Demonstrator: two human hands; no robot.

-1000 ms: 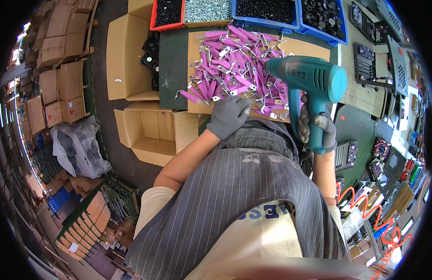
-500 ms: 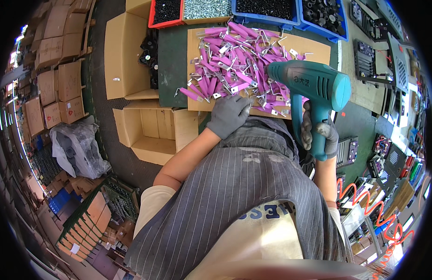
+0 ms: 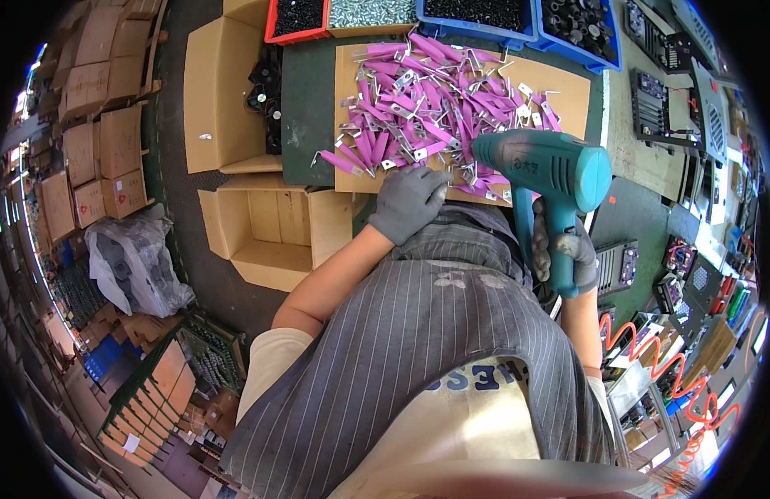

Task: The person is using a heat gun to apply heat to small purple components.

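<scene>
My right hand (image 3: 578,254), in a grey glove, is wrapped round the handle of a teal heat gun (image 3: 539,164). The gun's nozzle faces left, over the near right part of a pile of purple-sleeved metal terminals (image 3: 435,108). These pieces have bare metal ends, some with holes and some bent, and lie on a flat cardboard sheet (image 3: 559,87). At the near edge of the sheet, my gloved left hand (image 3: 410,204) rests with its fingers curled and drawn together, close against the terminals. Whatever lies between those fingertips is hidden.
Beyond the sheet stand a red bin (image 3: 297,37) and blue bins (image 3: 476,40) of small parts. Open cardboard boxes (image 3: 272,249) stand to the left. Black metal units (image 3: 651,104) lie at the right, with a coiled orange hose (image 3: 651,358) lower down.
The heat gun and my right hand have moved slightly toward me and left, uncovering more terminals behind the gun. My left hand has stayed nearly in place, its fingers shifting a little.
</scene>
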